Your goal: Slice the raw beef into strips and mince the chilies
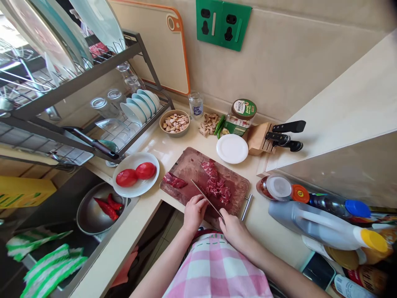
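The board (190, 165) was placed on the worktop (263, 231), in front of the body. The knife (204, 196) was gripped by the right hand (232, 227), with the fingers closed around the handle. The left hand (194, 212) was positioned at the left side of the blade, fingers curled; whether anything was held beneath them could not be told. The meat (212, 174) was laid on the board in two groups: one strip at the far left, cut pieces right of the blade. Two tomatoes (126, 178) were held on a plate (136, 191) at the left. A white dish (232, 149) was set beyond the board.
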A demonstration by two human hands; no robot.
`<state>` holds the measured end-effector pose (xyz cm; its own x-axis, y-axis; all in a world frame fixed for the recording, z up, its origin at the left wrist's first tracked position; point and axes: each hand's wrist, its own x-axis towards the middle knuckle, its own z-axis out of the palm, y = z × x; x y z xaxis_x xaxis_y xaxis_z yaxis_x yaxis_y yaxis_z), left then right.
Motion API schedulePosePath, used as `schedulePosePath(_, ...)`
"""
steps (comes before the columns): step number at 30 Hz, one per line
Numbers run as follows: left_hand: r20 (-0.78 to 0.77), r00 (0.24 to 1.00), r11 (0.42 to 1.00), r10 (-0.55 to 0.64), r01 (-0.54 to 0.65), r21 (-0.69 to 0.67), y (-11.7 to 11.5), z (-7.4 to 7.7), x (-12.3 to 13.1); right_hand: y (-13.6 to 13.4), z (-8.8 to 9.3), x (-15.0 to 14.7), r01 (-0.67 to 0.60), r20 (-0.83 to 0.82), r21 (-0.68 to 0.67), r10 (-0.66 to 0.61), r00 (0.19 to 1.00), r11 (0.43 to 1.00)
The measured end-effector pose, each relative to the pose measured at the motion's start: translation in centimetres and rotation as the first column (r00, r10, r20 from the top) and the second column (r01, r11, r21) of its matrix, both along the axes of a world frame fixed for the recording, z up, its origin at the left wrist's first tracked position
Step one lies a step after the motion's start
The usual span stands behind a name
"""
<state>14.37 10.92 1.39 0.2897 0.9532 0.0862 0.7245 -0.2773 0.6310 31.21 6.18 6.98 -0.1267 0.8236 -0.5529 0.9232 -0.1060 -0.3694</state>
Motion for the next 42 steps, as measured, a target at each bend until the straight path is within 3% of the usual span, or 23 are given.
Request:
schedulePosePath(5,0.081,0.997,1.000,0.017,-0.018,0.008,-0.4,-0.2,-0.3,-1.1,0.7,1.9,0.071,-0.131,0.052,-0.064,0.989,0.996)
schedulePosePath(11,0.043,0.999,1.000,0.014,-0.014,0.001,-0.3,0.0,-0.1,-4.4,2.2,2.9,0.026,-0.070,-0.025,-0.028,0.997,0.999)
schedulePosePath(16,0.018,1.000,1.000,0.003,-0.004,0.027,0.0,0.0,-0.1,-6.1,1.4,3.4,-0.005,0.001,-0.064,0.006,1.000,0.998)
schedulePosePath(23,0.043,0.999,0.999,0.019,-0.021,0.036,0.1,-0.2,0.0,-3.8,1.2,2.2,-0.046,0.022,-0.042,0.047,0.999,0.998)
schedulePosePath(29,0.018,1.000,1.000,-0.004,0.004,0.028,0.2,0.1,0.0,-4.2,1.3,2.7,-0.055,0.030,-0.106,0.058,0.998,0.993)
schedulePosePath(36,0.067,0.998,1.000,0.017,-0.019,0.019,0.2,-0.2,-0.2,1.3,0.3,-0.8,-0.008,-0.001,0.001,0.008,1.000,1.000)
schedulePosePath(38,0.096,0.995,1.000,0.020,-0.021,0.008,-0.1,-0.2,-0.3,1.2,0.2,-0.3,0.013,-0.073,0.028,-0.011,0.997,1.000)
schedulePosePath(42,0.146,0.989,0.999,0.034,-0.032,-0.018,-0.4,0.1,-0.5,-1.7,0.5,2.3,0.112,-0.126,0.032,-0.107,0.986,0.993)
